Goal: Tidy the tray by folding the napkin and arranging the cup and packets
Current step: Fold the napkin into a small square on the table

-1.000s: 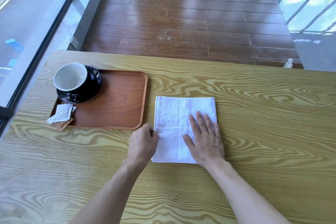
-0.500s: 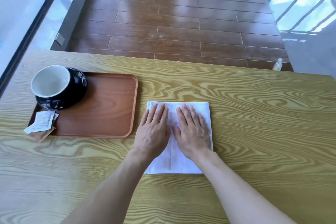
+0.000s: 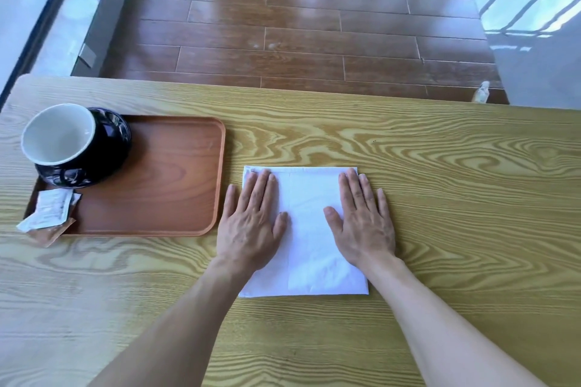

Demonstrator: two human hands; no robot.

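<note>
A white napkin [image 3: 309, 229], folded to a rectangle, lies flat on the wooden table just right of the brown tray [image 3: 163, 179]. My left hand [image 3: 251, 223] rests palm down on its left edge, fingers spread. My right hand [image 3: 361, 220] presses flat on its right edge. A black cup [image 3: 72, 144] with a white inside stands at the tray's far left corner, tipped toward me. A white packet [image 3: 47, 210] and a brown packet [image 3: 50, 234] lie at the tray's near left corner, partly over its rim.
The table [image 3: 440, 198] runs wide to the right and toward me. Its far edge drops to a brown plank floor [image 3: 298, 34]. A small white bottle [image 3: 482, 93] stands on the floor at the far right. Glass walls flank both sides.
My hands slid apart from the napkin's middle to its left and right edges, smoothing it. One second ago only the right hand lay flat while the left gripped the napkin's left edge.
</note>
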